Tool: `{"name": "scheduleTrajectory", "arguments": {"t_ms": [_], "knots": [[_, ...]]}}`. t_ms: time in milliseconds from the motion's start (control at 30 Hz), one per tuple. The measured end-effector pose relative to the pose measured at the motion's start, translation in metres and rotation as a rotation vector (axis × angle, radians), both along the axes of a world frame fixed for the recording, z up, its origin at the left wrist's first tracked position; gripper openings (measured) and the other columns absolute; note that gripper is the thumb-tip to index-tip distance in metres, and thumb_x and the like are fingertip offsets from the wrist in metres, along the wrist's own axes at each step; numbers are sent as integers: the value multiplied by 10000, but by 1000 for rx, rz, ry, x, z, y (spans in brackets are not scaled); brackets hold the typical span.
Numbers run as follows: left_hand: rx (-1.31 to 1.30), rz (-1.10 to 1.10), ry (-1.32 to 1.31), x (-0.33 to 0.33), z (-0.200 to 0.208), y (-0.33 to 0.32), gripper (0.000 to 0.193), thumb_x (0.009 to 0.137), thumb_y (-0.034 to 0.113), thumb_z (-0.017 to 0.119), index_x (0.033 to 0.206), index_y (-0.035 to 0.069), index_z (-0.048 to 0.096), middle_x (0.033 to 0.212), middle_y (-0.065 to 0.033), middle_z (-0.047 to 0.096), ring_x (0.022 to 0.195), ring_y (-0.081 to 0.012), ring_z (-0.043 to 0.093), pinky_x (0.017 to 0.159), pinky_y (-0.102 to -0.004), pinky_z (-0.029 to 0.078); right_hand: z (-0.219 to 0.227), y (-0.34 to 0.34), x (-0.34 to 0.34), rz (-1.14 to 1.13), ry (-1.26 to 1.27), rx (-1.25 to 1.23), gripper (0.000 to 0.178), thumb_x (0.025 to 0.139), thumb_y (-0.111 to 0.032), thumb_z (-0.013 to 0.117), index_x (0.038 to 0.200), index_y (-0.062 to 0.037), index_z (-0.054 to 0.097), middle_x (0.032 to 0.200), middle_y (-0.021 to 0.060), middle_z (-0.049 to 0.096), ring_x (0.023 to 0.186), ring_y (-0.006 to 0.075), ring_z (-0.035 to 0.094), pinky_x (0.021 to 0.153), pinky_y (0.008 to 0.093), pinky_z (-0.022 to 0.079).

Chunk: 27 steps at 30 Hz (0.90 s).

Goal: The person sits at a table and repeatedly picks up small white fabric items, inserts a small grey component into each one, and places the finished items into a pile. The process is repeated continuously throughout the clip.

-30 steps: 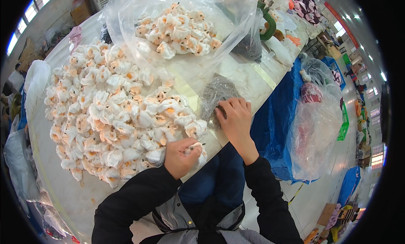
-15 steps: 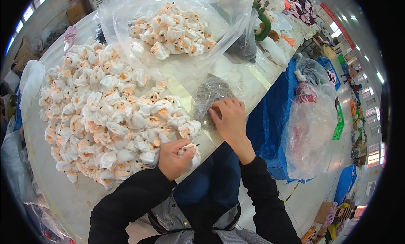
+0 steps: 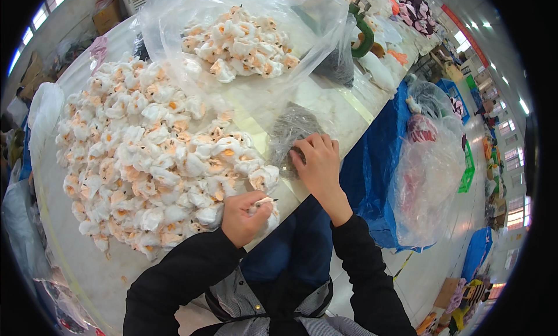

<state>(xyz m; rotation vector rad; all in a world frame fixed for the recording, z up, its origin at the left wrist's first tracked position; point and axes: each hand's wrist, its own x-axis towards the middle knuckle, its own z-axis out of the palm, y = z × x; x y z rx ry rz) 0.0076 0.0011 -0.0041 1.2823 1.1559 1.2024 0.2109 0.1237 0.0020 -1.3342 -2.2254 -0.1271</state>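
My left hand (image 3: 244, 218) is closed round a small white-and-peach plush piece (image 3: 272, 213) with a dark thin tip, at the table's near edge. Beside it spreads a large heap of similar fluffy plush pieces (image 3: 145, 156), many with small dark tips. To the right, my right hand (image 3: 317, 161) has its fingers bent down at a clear plastic bag (image 3: 292, 127) of tiny dark grey-brown bits. Thumb and fingertips draw together at the bag's near side; whatever is between them is hidden.
A clear plastic sheet bag (image 3: 168, 22) holds more plush pieces (image 3: 244, 42) at the back. Next to it lie another bag of dark bits (image 3: 338, 65) and a green C-shaped clamp (image 3: 364, 36). Right of the table stands a blue-lined container (image 3: 372, 179) with a stuffed plastic bag (image 3: 427, 179).
Almost nothing differs. The view has shifted slightly, and both hands keep their places, the left round the plush piece, the right at the bag of dark bits.
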Motion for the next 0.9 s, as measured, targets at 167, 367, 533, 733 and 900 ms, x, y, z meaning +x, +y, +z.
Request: {"name": "scheduleTrajectory", "arguments": {"t_ms": [167, 367, 533, 733, 900], "knots": [[2, -3, 9, 1, -3, 0, 163, 937, 140, 705, 952, -21, 729, 729, -83, 657, 662, -106, 573, 637, -306, 490, -3, 5, -2, 7, -9, -7, 150, 844, -167, 818, 974, -120, 761, 952, 39, 651, 983, 272, 603, 894, 430, 441], [-32, -11, 9, 1, 1, 0, 177, 955, 138, 685, 933, -35, 717, 745, -52, 656, 703, -93, 573, 659, -292, 474, -6, 9, -9, 22, 1, 30, 124, 846, -150, 811, 952, -115, 757, 940, 39, 665, 978, 279, 612, 894, 431, 456], [-46, -17, -6, 0, 3, -1, 191, 973, 142, 667, 926, -38, 713, 755, -36, 657, 732, -88, 579, 681, -282, 469, 2, -3, -5, 45, 211, 53, 99, 846, -94, 805, 932, -98, 755, 937, 50, 672, 936, 300, 621, 842, 428, 491], [-35, 21, 15, 3, 5, -1, 176, 972, 138, 670, 953, -30, 723, 753, -54, 662, 717, -93, 580, 667, -291, 474, 32, -52, -8, 157, 435, -226, 78, 862, -39, 783, 936, -57, 769, 889, 85, 690, 859, 298, 655, 767, 384, 526], [-47, 32, 28, 1, 3, 0, 174, 956, 136, 693, 988, -28, 740, 768, -102, 693, 705, -100, 602, 657, -307, 498, 29, -82, -15, 237, 453, -211, 145, 830, -20, 807, 968, -61, 784, 912, 85, 710, 860, 289, 661, 757, 383, 526]]}}
